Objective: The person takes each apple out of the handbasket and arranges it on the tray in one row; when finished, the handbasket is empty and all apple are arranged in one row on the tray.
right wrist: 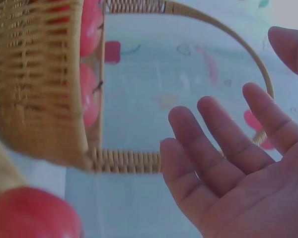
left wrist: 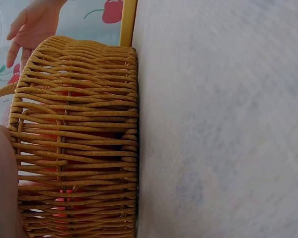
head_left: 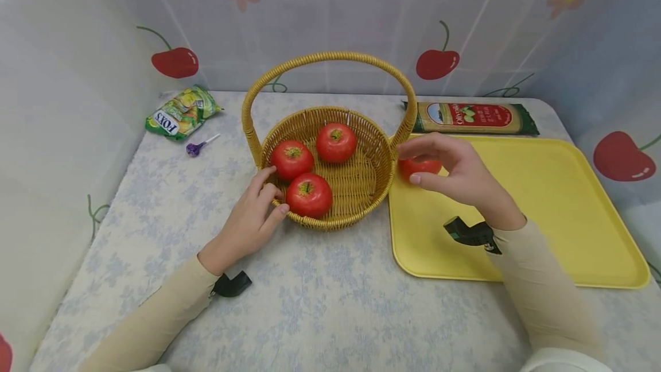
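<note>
Three red apples lie in a woven wicker basket point(head_left: 356, 220) with a tall arched handle: one apple point(head_left: 336, 142) at the back, one point(head_left: 292, 160) at the left and one point(head_left: 309, 196) in front. At the basket's left rim, my left hand point(head_left: 249, 220) holds the edge with fingers bent over it. My right hand point(head_left: 459, 174) hovers beside the right rim, fingers spread and holding nothing. Below it another apple point(head_left: 420, 169) sits on the yellow tray point(head_left: 516, 217), partly hidden by the hand. In the right wrist view that apple point(right wrist: 35, 213) is apart from the palm.
A green candy bag point(head_left: 183, 112) and a purple lollipop point(head_left: 193, 149) lie at the back left. Behind the tray is a pack of spaghetti point(head_left: 475, 118). The basket handle point(head_left: 330, 56) arches high between the hands. A patterned curtain stands behind the table.
</note>
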### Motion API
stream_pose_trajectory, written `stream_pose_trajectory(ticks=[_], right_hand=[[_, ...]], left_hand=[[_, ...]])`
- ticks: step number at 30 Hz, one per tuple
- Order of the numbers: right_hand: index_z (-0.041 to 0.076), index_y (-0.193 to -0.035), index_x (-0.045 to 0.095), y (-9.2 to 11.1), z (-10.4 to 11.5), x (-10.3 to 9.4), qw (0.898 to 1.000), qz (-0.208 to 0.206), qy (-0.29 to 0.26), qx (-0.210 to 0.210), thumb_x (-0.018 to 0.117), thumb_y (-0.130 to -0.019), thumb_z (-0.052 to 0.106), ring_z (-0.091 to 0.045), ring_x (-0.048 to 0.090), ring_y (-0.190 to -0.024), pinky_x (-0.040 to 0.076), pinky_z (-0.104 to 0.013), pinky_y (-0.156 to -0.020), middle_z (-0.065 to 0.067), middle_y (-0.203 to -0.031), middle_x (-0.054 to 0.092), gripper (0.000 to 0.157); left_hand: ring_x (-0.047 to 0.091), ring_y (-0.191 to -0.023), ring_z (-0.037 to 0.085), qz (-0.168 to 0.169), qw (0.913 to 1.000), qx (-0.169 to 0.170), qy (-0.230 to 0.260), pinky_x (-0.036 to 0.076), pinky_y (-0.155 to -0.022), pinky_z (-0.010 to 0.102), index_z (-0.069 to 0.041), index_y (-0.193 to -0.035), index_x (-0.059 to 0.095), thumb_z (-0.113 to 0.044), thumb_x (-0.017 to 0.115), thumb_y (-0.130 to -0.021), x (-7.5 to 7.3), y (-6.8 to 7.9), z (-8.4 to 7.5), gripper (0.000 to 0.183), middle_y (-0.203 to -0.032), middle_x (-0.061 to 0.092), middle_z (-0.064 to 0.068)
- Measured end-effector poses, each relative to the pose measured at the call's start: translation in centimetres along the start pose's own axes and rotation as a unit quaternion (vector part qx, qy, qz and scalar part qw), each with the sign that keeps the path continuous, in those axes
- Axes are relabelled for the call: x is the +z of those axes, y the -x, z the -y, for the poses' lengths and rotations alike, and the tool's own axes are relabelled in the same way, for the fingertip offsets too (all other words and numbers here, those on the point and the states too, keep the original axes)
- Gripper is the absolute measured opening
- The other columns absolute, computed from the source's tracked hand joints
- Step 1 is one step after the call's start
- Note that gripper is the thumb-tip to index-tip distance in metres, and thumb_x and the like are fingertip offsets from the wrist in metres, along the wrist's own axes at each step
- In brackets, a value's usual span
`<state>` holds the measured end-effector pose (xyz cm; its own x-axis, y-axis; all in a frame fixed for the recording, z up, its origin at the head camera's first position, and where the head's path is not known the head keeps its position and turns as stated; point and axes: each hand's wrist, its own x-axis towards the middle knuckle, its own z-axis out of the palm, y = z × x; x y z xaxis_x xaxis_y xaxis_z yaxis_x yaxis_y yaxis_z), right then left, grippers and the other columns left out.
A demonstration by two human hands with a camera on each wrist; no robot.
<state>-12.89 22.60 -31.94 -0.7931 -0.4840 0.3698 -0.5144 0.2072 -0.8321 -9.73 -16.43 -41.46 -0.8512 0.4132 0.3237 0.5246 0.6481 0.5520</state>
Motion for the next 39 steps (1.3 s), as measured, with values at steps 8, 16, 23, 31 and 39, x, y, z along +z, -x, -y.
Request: stream_pose_trajectory(ticks=[8,16,23,31,39], right_hand=[[0.004,-0.127,0.067,-2.4,0.1,4.0,0.993,0.07,0.067,0.061,0.076,-0.089,0.004,-0.016,0.066,-0.109,0.054,-0.034,-0.096,-0.01,-0.122,0.071,0.039],[0.003,-0.124,0.066,-4.1,-0.8,8.1,0.99,0.122,0.055,0.045,0.077,-0.089,0.011,-0.034,0.067,-0.113,0.055,-0.05,-0.097,-0.015,-0.123,0.07,0.038],[0.006,-0.126,0.067,-5.1,-1.1,10.0,0.985,0.142,0.084,0.047,0.077,-0.089,0.018,-0.031,0.067,-0.112,0.057,-0.048,-0.094,-0.01,-0.125,0.07,0.039],[0.011,-0.129,0.065,-5.7,-1.3,10.7,0.98,0.157,0.105,0.061,0.076,-0.091,0.023,-0.024,0.064,-0.116,0.056,-0.043,-0.094,-0.005,-0.129,0.067,0.042],[0.013,-0.133,0.063,-6.4,-1.5,11.5,0.971,0.19,0.129,0.072,0.075,-0.091,0.029,-0.022,0.058,-0.121,0.051,-0.045,-0.102,-0.004,-0.134,0.064,0.047]], left_hand=[[0.045,-0.141,0.044,-0.001,1.0,-0.001,0.0,0.048,-0.095,0.058,-0.008,-0.101,0.055,-0.06,0.037,-0.106,0.0,0.0,0.0,0.055,-0.158,0.036,0.024],[0.045,-0.141,0.045,-0.002,1.0,0.002,0.001,0.048,-0.096,0.059,-0.008,-0.101,0.055,-0.064,0.034,-0.104,0.0,-0.1,-0.2,0.06,-0.158,0.036,0.025],[0.045,-0.141,0.045,-0.004,1.0,0.005,0.0,0.048,-0.096,0.06,-0.008,-0.101,0.055,-0.065,0.032,-0.104,0.0,-0.1,-0.1,0.062,-0.157,0.037,0.025],[0.046,-0.14,0.045,-0.004,1.0,0.007,-0.003,0.049,-0.097,0.059,-0.007,-0.101,0.055,-0.066,0.031,-0.104,0.0,-0.1,-0.1,0.063,-0.157,0.037,0.026],[0.047,-0.139,0.046,-0.003,1.0,0.007,0.001,0.048,-0.098,0.06,-0.007,-0.101,0.055,-0.064,0.033,-0.104,0.0,-0.1,-0.1,0.062,-0.157,0.037,0.026]])
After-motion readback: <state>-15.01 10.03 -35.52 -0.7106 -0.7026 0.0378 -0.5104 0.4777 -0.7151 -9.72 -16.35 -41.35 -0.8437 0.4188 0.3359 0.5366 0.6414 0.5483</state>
